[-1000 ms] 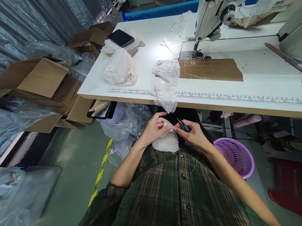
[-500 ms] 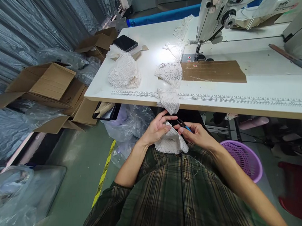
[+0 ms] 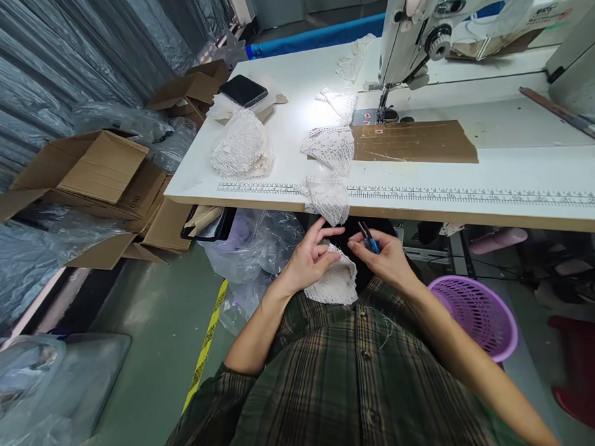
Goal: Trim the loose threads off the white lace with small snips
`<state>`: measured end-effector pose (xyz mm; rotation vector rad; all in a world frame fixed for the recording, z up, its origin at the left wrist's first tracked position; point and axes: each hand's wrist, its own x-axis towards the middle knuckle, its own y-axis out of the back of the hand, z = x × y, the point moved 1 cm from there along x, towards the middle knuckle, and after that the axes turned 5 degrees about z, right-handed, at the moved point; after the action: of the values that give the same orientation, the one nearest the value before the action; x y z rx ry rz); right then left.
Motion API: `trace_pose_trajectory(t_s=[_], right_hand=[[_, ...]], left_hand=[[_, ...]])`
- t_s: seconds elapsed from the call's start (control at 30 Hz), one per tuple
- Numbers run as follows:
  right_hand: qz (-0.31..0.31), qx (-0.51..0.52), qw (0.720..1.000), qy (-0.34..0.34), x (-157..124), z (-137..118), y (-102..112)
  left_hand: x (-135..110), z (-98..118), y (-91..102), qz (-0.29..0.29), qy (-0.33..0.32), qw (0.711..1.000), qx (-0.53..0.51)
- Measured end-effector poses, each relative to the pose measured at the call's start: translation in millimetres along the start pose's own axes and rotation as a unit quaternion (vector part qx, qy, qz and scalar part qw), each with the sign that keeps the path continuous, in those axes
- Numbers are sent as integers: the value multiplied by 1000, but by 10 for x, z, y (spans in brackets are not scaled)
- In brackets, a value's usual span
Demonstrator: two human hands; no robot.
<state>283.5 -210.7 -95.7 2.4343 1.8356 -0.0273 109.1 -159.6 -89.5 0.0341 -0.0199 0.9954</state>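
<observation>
My left hand holds a piece of white lace in my lap, its fingers curled over the top edge. My right hand grips small blue-handled thread snips, blades pointing up beside the lace. A strip of the same lace runs from the sewing machine across the white table and hangs over the front edge just above my hands.
A pile of lace and a dark phone lie at the table's left. A cardboard sheet lies by the needle. Open cardboard boxes and plastic bags stand left; a purple basket sits right of my knee.
My right hand has lifted the snips slightly away from the lace. The lace in my left hand has been gathered closer and shifted a little.
</observation>
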Motion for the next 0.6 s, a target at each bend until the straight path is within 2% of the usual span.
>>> trace_pose_trajectory(t_s=[0.07,0.1,0.23,0.33,0.47,0.6], right_hand=[[37,-25,999,21,-3,8,32],[31,-33,999,26,-5,8,40],[-80,-33,996,25,-5,-12,26],[-121,-22,992,33,14,-41,7],[-114,-3,993,18,20,-60,9],[-102,28,994,-9,-1,-57,29]], left_hand=[[-6,-19,-13,10,-30,998,52],[-10,-21,-20,14,-46,996,76],[-22,24,-46,20,-98,983,156],[-20,71,-63,14,-120,974,192],[-21,77,-82,25,-131,969,208],[-32,15,-113,47,-108,982,148]])
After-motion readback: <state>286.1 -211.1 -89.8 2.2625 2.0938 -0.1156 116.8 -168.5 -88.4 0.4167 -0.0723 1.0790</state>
